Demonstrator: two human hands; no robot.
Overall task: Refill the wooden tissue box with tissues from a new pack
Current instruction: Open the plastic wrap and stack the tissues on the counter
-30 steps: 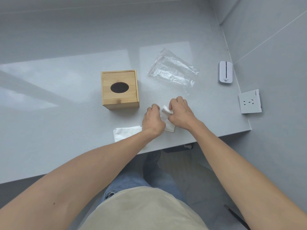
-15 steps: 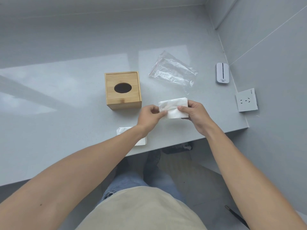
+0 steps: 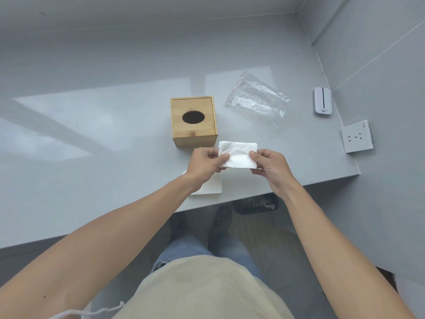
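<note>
A square wooden tissue box (image 3: 193, 132) with a dark oval hole in its lid stands on the grey counter (image 3: 92, 157). Just in front of it, both hands hold up a folded white tissue (image 3: 239, 155): my left hand (image 3: 203, 163) pinches its left edge and my right hand (image 3: 270, 163) pinches its right edge. Under my left wrist a small stack of white tissues (image 3: 210, 186) lies flat on the counter, partly hidden. An empty clear plastic pack (image 3: 257, 99) lies to the right of the box.
A small white device (image 3: 322, 101) lies by the right wall. A white wall socket (image 3: 356, 137) sits on that wall, near the counter's corner. The counter's front edge runs just below my hands; my legs and the floor show beneath.
The hands have lifted one folded tissue off the counter and spread it flat between them. The stack under my left wrist stays on the counter.
</note>
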